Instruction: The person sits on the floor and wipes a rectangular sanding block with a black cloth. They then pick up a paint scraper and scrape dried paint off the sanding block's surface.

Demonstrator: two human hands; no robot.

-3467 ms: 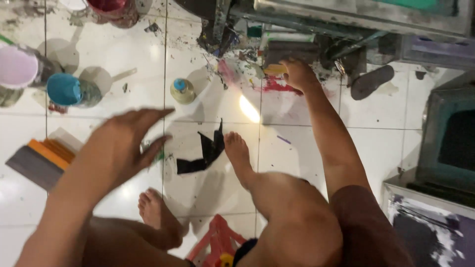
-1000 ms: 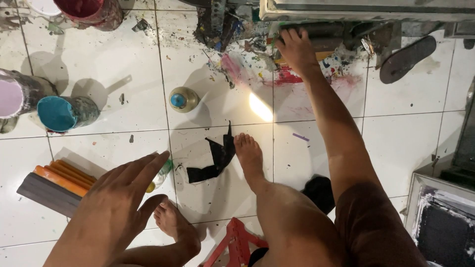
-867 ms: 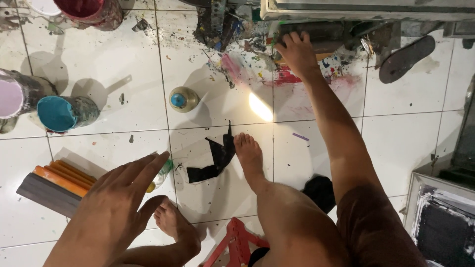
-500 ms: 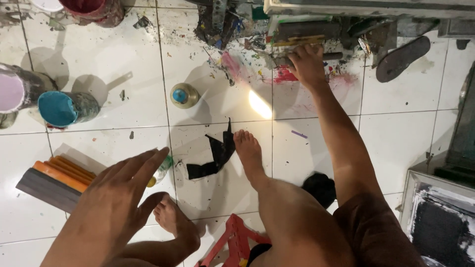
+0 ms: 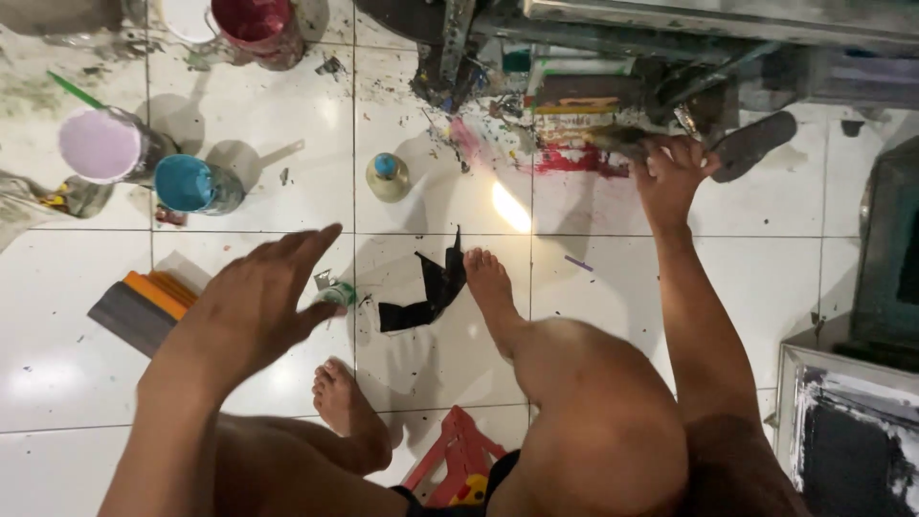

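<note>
My left hand (image 5: pixel 251 304) hovers palm-down over the white tiled floor with fingers spread, holding nothing, close to a small green tube (image 5: pixel 336 293) and an orange squeegee (image 5: pixel 142 304). My right hand (image 5: pixel 670 172) reaches far forward to the paint-smeared clutter under a metal machine frame (image 5: pixel 593 19); its fingertips rest among the debris beside a dark sandal (image 5: pixel 753 144). Whether it grips anything I cannot tell. My bare feet (image 5: pixel 488 282) stand on the tiles beside a black rag (image 5: pixel 421 297).
Paint cans stand at the left: a lilac one (image 5: pixel 100 144), a blue one (image 5: pixel 191 184), a dark red one (image 5: pixel 254 24). A small bottle (image 5: pixel 387 176) sits mid-floor. A red stool (image 5: pixel 459 464) is under me. A framed screen (image 5: pixel 847 440) lies at right.
My right hand has slid rightward along the base of the machine toward the sandal. My left hand rose slightly and stayed spread over the floor.
</note>
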